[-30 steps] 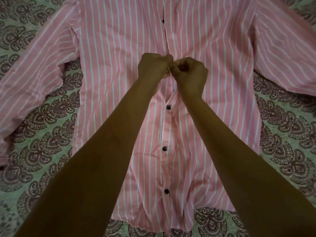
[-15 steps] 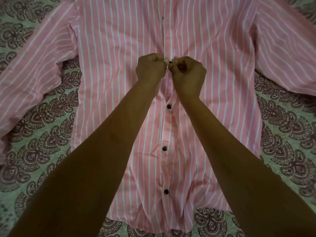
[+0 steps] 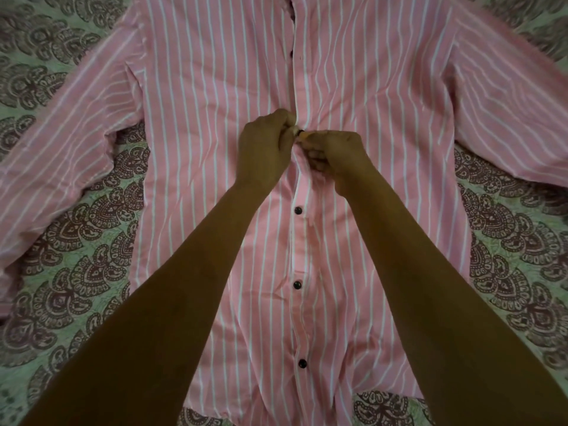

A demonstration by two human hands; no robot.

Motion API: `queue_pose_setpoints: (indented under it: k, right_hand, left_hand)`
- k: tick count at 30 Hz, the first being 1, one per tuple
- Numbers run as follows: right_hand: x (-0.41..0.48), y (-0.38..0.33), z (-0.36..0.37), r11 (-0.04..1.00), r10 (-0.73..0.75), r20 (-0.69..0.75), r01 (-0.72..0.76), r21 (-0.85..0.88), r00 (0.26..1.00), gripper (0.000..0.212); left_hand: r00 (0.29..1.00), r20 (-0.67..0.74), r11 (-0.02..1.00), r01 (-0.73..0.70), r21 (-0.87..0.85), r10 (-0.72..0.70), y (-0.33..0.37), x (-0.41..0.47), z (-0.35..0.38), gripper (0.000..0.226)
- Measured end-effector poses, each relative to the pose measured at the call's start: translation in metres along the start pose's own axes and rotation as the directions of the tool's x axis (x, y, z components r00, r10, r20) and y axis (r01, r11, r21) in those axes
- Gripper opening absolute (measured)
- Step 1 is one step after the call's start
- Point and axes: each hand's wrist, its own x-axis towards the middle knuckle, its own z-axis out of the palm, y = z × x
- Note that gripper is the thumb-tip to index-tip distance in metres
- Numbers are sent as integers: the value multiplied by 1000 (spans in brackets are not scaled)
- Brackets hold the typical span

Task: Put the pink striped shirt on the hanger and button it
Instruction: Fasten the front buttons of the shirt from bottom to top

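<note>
The pink striped shirt (image 3: 215, 118) lies flat, front up, with both sleeves spread wide. Down its placket, three dark buttons (image 3: 297, 210) below my hands are fastened. My left hand (image 3: 264, 149) and my right hand (image 3: 335, 155) meet at the placket at mid-chest. Each pinches an edge of the front there, and a dark button (image 3: 301, 131) peeks out between the fingertips. Above my hands the placket runs to the collar with one more dark button (image 3: 292, 52) showing at its edge. No hanger is visible.
The shirt rests on a green bedspread (image 3: 76, 272) printed with maroon paisley shapes, which shows on both sides and below the hem. The sleeves reach toward the left and right frame edges.
The view has dropped slightly, so more of the upper shirt shows. My hands stay at the same placket spot; the dark button now shows between my fingertips.
</note>
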Motion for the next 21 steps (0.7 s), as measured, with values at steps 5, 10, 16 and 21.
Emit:
queue_pose_setpoints:
  k: [5,10,16,21]
  right_hand:
    - [10,6,-2,954,-167,-60,147,-260,984,15]
    - [16,-13,2,753,-537,-89,429,-499,839,18]
    - [52,-38,21,489,-616,142,517,-702,775,35]
    - [84,-48,28,309,-544,161,375,-874,824,44]
  left_hand:
    - [972,39,954,234,-190,-231,0,8,-1,20]
    - [920,13,884,379,-273,-391,2,31,-8,20]
    - [921,40,848,374,-375,-388,3,85,-3,26]
    - [932,-27,914,348,-208,-361,-6,116,18,32]
